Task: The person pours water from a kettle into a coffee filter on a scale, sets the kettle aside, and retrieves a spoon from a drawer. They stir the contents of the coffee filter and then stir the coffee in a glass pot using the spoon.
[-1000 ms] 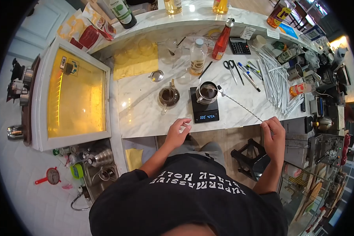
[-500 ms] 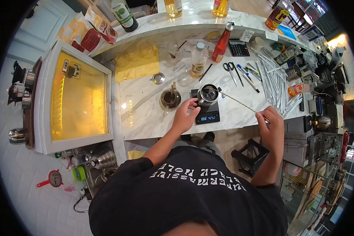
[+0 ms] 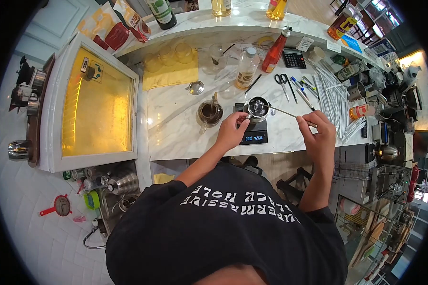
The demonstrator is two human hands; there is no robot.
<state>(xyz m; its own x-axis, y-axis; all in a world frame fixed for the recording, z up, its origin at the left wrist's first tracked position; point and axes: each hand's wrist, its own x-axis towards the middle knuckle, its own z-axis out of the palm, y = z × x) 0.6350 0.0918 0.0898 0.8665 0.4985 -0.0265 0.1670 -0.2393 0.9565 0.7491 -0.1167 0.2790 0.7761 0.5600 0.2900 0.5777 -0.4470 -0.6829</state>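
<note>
A small metal pitcher [image 3: 264, 117] with dark liquid inside stands over the black digital scale [image 3: 259, 138], whose blue display is lit. My left hand [image 3: 233, 131] is closed at the pitcher's handle side, thumb and fingers pinching it. My right hand [image 3: 317, 129] pinches the end of a long, thin bar spoon [image 3: 286, 112]. The spoon slants left and its far end dips inside the pitcher. To the left stands a glass jug [image 3: 209, 114] of dark liquid with a stick-like handle poking out. Behind it lies a round metal lid [image 3: 196, 87].
A clear bottle [image 3: 247, 71] and a red bottle [image 3: 275, 51] stand behind the scale. Scissors [image 3: 282, 81], pens [image 3: 303, 90] and a heap of wrapped straws [image 3: 330, 95] lie to the right. A yellow-lit cabinet [image 3: 100, 111] borders the left side; a yellow cloth [image 3: 169, 76] holds glasses.
My right hand has moved up and left toward the pitcher, the bar spoon going further in. My left hand stays at the pitcher. The view has shifted slightly.
</note>
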